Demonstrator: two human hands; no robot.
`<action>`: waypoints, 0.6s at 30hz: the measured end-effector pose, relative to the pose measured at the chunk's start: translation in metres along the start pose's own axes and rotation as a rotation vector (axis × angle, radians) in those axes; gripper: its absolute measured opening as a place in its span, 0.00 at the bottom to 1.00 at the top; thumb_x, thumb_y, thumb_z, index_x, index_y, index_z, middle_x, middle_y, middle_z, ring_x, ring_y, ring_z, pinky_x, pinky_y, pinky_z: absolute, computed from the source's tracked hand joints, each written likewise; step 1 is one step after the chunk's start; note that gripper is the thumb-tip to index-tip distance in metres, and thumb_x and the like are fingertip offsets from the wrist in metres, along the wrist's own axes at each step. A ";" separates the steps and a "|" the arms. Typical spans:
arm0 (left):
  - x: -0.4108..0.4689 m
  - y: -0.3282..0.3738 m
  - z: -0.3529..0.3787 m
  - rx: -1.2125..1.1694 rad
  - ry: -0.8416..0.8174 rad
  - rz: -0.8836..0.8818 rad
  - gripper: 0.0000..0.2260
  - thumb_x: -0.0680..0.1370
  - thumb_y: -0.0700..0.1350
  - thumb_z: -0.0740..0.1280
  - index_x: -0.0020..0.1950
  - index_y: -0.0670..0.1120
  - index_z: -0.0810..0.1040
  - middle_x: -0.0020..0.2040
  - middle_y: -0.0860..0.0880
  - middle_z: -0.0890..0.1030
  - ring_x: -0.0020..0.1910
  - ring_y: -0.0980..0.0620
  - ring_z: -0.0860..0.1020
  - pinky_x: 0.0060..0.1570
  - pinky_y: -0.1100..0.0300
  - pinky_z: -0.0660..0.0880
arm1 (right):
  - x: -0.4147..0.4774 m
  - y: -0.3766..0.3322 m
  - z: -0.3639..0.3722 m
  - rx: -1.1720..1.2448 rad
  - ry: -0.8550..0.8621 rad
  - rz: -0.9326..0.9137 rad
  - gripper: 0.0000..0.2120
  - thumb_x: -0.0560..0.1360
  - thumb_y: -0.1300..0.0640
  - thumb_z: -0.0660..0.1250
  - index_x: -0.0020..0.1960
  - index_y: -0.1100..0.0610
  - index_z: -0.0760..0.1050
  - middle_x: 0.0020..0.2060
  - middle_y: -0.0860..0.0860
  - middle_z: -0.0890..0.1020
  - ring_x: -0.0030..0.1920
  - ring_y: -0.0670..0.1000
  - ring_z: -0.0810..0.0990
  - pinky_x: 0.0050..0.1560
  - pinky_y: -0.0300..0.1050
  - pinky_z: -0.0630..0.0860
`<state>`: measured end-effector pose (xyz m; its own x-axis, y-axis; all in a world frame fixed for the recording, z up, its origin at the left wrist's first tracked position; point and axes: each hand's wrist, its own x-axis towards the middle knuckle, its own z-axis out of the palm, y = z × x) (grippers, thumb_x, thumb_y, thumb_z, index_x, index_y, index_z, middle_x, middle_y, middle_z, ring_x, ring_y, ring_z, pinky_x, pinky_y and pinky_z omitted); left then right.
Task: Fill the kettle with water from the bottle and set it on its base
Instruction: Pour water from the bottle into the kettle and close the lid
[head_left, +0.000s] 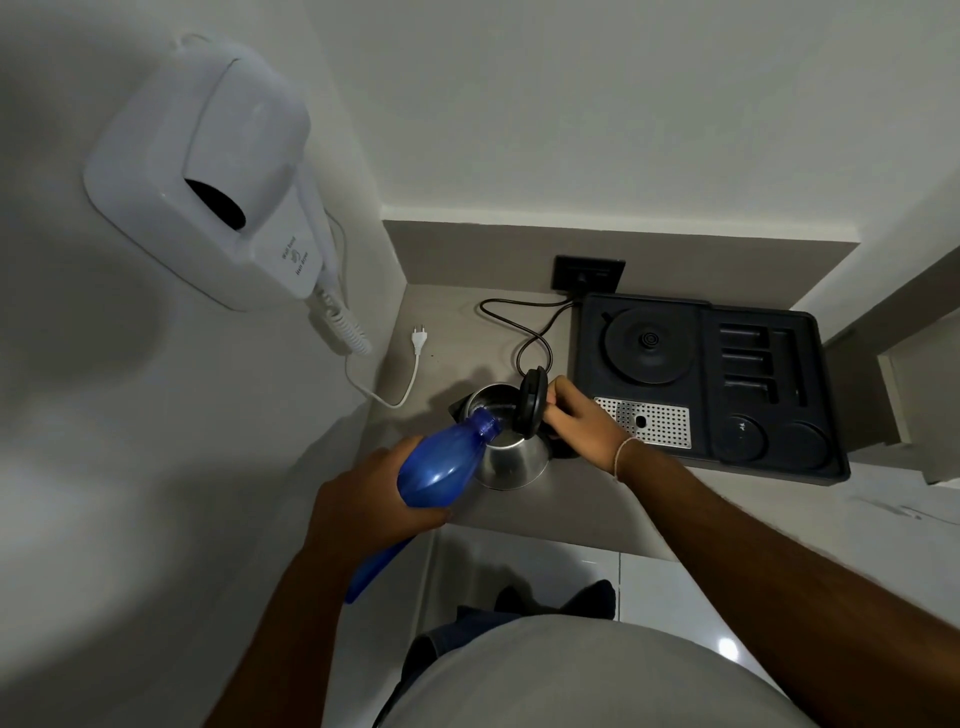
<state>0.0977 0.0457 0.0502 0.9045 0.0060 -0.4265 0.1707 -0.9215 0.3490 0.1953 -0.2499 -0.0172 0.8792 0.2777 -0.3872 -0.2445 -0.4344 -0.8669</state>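
Tipping the blue bottle (439, 467) with my left hand (374, 499) wrapped round it, neck over the open kettle (511, 457) on the table (571, 499). My right hand (582, 423) grips the raised lid (533, 397). The base (649, 340) sits empty in the black tray (826, 395), well apart.

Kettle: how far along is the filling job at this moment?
Done: the kettle stands on the counter, its lid held open by the right hand. In hand: the left hand tilts the blue bottle, mouth at the opening. Left: close the lid and set it on the base in the tray.
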 end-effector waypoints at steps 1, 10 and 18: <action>0.000 0.000 0.000 0.000 -0.001 0.001 0.41 0.63 0.72 0.73 0.74 0.68 0.65 0.59 0.61 0.80 0.55 0.53 0.82 0.57 0.48 0.80 | 0.000 0.000 0.000 0.004 0.000 0.001 0.18 0.74 0.35 0.64 0.48 0.50 0.68 0.41 0.53 0.80 0.44 0.52 0.76 0.61 0.69 0.79; 0.002 -0.002 0.003 -0.021 -0.004 0.000 0.41 0.63 0.73 0.73 0.74 0.68 0.65 0.59 0.60 0.81 0.54 0.52 0.82 0.59 0.46 0.80 | -0.002 -0.004 0.001 -0.007 0.019 0.007 0.16 0.74 0.35 0.64 0.44 0.46 0.67 0.39 0.51 0.79 0.43 0.51 0.76 0.60 0.68 0.79; 0.005 -0.002 0.007 -0.020 0.029 0.020 0.40 0.64 0.72 0.73 0.74 0.67 0.65 0.59 0.59 0.80 0.54 0.52 0.81 0.56 0.49 0.79 | -0.004 -0.006 0.001 0.002 0.015 0.010 0.16 0.74 0.36 0.64 0.44 0.47 0.67 0.39 0.50 0.79 0.43 0.51 0.76 0.60 0.68 0.79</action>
<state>0.0995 0.0453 0.0412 0.9189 -0.0011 -0.3945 0.1594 -0.9137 0.3738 0.1927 -0.2480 -0.0104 0.8828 0.2599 -0.3914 -0.2547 -0.4351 -0.8636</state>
